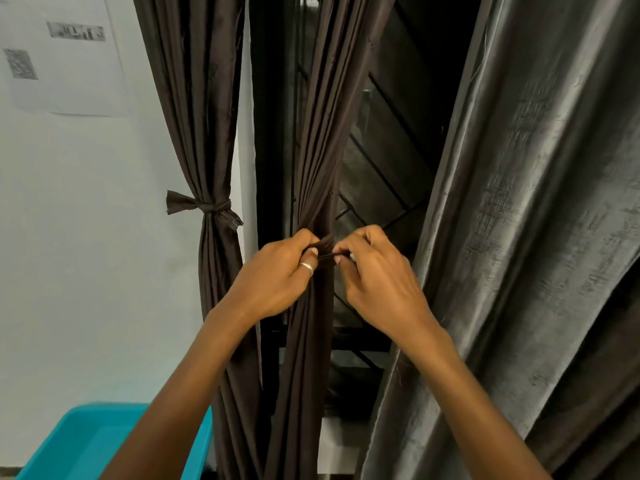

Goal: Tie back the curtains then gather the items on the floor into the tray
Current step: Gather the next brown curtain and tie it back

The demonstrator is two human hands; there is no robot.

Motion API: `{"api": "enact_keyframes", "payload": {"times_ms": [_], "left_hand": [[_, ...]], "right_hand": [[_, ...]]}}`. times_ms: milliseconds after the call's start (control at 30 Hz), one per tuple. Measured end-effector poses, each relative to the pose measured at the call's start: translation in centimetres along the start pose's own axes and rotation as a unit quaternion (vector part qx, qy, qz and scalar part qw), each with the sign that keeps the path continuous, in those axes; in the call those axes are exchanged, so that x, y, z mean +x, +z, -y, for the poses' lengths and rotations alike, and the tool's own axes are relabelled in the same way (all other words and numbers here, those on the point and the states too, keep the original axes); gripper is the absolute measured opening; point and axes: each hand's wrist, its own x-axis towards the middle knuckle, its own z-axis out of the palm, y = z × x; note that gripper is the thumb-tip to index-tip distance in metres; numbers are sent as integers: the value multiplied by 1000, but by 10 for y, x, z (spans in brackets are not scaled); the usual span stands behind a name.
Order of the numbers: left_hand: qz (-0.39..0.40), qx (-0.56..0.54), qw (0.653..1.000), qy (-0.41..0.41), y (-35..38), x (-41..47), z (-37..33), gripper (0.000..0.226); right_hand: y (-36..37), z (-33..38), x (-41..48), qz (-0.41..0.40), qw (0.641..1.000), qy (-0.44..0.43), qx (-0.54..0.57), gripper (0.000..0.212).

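A dark brown curtain (320, 140) hangs bunched in the middle of the window. My left hand (277, 275) and my right hand (375, 278) meet at its waist, each pinching an end of a thin dark tie strip (325, 256) wrapped around the bunch. To the left, another dark brown curtain (204, 116) is bound by a knotted tie (211, 207). A turquoise tray (83, 445) sits low at the bottom left, partly behind my left forearm. No floor items are in view.
A heavy grey curtain (526, 237) hangs loose on the right, close to my right arm. Behind the curtains is a dark window with a metal grille (384, 161). A white wall (86, 237) with a taped paper sheet (62, 53) fills the left.
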Motion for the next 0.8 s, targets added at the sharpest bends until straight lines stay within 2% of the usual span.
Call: {"api": "enact_keyframes", "payload": {"times_ms": [133,267,367,633,800], "left_hand": [[35,-108,994,0,-5,-2,4,17],[41,-170,984,-23,-9,-4,6,21],[31,-195,980,-24,-11,-5,8,19],[-122,-202,972,12,4,-16,8,13],[-164,-209,964,2,10,-20,5,15]], "right_hand": [[-10,-7,19,8,996,-56,64,9],[-7,-11,32,36,983,-33,178,8],[4,-12,34,21,979,-24,201,6],[13,1,37,-71,969,-5,236,30],[20,-4,41,-91,971,-23,218,11]]}}
